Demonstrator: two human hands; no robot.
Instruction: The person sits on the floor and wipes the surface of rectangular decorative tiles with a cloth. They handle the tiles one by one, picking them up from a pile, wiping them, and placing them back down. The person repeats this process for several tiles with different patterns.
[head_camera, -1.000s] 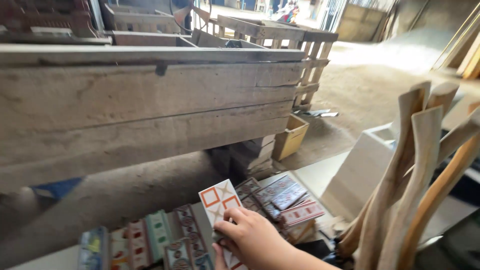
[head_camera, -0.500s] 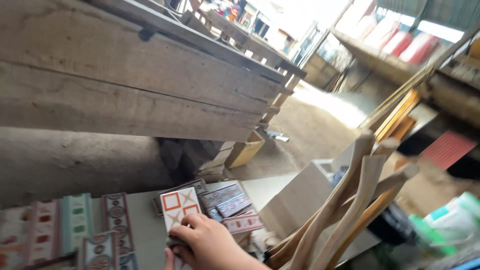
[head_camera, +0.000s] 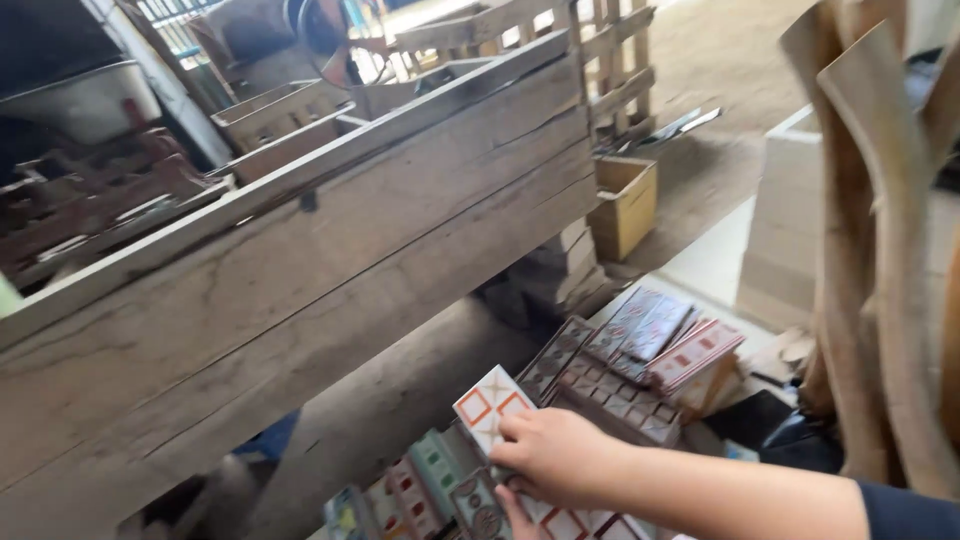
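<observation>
Since half a second ago the right hand (head_camera: 560, 455) keeps its curled fingers on the white tile with orange squares (head_camera: 490, 405), just left of the dark patterned tile stack (head_camera: 610, 390), the left hand's fingertips (head_camera: 515, 505) barely showing beneath, while an open cardboard box (head_camera: 625, 205) sits beyond, contents unseen.

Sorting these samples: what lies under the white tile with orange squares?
Under the white tile a row of upright patterned tiles shows; the right hand covers its lower part and whatever lies beneath.
</observation>
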